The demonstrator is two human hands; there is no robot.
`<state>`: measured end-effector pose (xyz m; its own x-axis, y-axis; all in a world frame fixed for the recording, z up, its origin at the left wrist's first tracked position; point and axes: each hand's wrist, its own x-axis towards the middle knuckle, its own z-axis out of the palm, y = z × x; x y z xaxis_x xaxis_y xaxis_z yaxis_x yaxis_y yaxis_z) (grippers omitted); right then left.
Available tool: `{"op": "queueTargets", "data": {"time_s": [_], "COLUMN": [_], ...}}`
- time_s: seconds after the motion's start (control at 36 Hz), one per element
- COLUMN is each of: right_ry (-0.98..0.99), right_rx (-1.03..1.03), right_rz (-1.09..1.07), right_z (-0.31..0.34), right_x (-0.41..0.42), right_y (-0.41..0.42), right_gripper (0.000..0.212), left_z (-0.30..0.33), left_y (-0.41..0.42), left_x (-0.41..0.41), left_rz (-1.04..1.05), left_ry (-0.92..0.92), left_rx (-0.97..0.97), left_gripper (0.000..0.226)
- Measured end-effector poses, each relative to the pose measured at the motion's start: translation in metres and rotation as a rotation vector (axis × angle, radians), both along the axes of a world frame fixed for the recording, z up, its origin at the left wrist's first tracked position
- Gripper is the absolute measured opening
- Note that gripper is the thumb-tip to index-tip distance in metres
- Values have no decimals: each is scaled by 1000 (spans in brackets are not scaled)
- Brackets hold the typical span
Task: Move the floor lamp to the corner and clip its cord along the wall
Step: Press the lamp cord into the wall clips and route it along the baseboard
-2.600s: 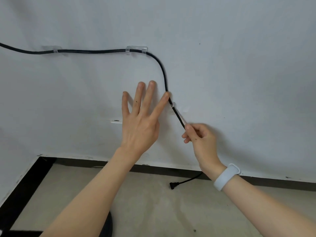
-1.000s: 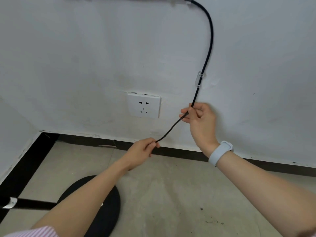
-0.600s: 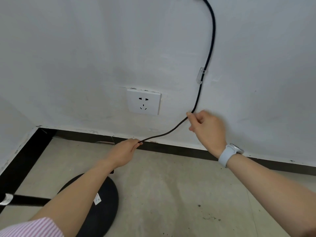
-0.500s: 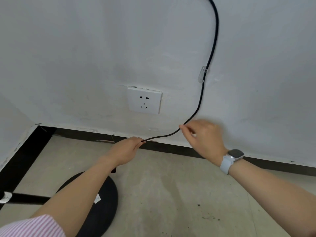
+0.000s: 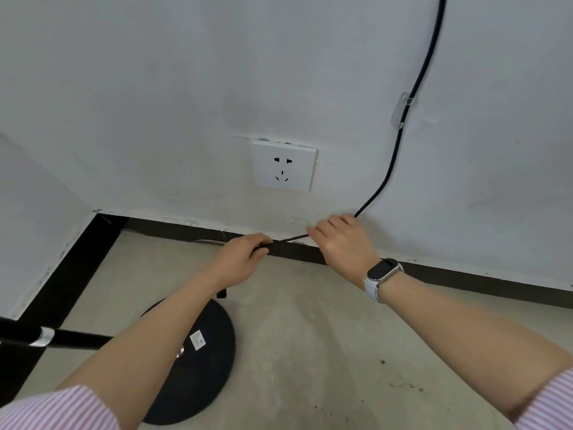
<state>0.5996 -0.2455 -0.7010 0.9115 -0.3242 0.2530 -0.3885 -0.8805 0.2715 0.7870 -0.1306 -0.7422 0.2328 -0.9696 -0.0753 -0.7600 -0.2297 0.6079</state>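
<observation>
The black lamp cord (image 5: 419, 79) runs down the white wall and through a clear clip (image 5: 401, 109), then bends left just above the skirting. My right hand (image 5: 341, 240) pinches the cord near the wall's foot. My left hand (image 5: 240, 259) is closed on the cord a little further left, and the plug end (image 5: 222, 294) hangs below it. The lamp's round black base (image 5: 198, 361) sits on the floor under my left forearm, and its black pole (image 5: 62, 336) crosses the lower left.
A white wall socket (image 5: 283, 165) sits left of the cord, above my hands. A black skirting band (image 5: 465, 279) lines the wall's foot and turns at the corner (image 5: 102, 217) on the left. The concrete floor (image 5: 325, 352) has some dirt specks.
Both hands have slid down the cord toward the skirting, the right hand most. The cord now bends lower on the wall. The view has tilted down, showing more of the lamp base.
</observation>
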Motion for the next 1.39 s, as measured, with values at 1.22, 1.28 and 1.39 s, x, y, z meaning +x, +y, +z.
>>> {"op": "queueTargets", "data": {"time_s": [1.22,1.28,1.39], "right_ry": [310,314,326], "right_rx": [-74,-82,-78], "right_rz": [-189,-193,-221], "right_z": [-38,-37,-36], "right_x": [-3,-3,-2], "right_y": [-3,-3,-5], "right_gripper": [56,55,57], "left_z": [-28,-27,-26], "left_y": [-23,-24,-25], "left_x": [12,13,11], "left_rz": [442,452,431], "left_ry": [-80,-77,-95], "left_rx": [-252,-253,-248], "left_gripper": [9,9,10]}}
